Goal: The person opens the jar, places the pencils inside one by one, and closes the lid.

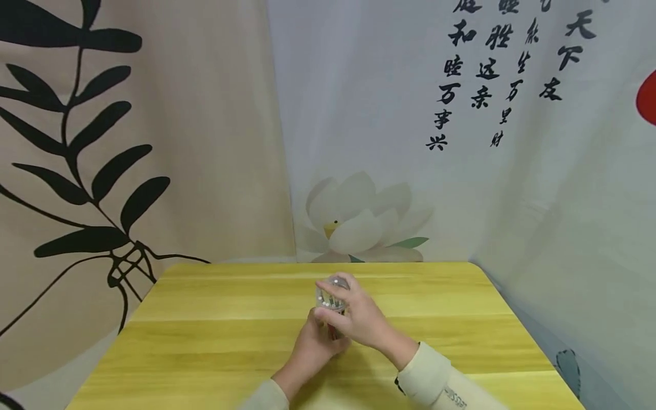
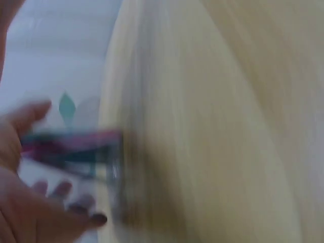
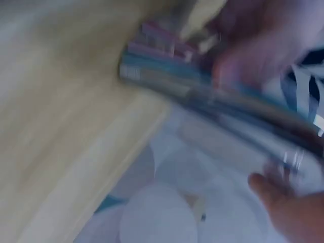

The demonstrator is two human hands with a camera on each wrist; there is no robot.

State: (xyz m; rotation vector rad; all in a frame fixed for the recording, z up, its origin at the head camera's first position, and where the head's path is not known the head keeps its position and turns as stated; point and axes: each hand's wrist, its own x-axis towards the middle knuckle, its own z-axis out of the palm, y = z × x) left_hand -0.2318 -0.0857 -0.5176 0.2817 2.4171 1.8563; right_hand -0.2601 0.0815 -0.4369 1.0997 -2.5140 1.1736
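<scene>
Over the middle of the table, both hands are on a clear container (image 1: 332,298) with a rounded transparent top. Its lower part is in my left hand (image 1: 316,344), fingers wrapped round it. From the right, my right hand (image 1: 368,318) grips the upper part between thumb and fingers. Long, thin coloured sticks, like pens, show as a blurred pink and teal bundle (image 2: 73,149) in the left wrist view. Teal, brown and dark lengths (image 3: 202,96) appear in the right wrist view. Motion blur hides their exact kind, and the hands cover much of the container.
A yellow wood-grain table (image 1: 205,341) with rounded far corners lies below the hands. Behind it hangs a cloth backdrop (image 1: 220,142) with printed black leaves, a lotus and dark writing. The cloth meets the table's far edge.
</scene>
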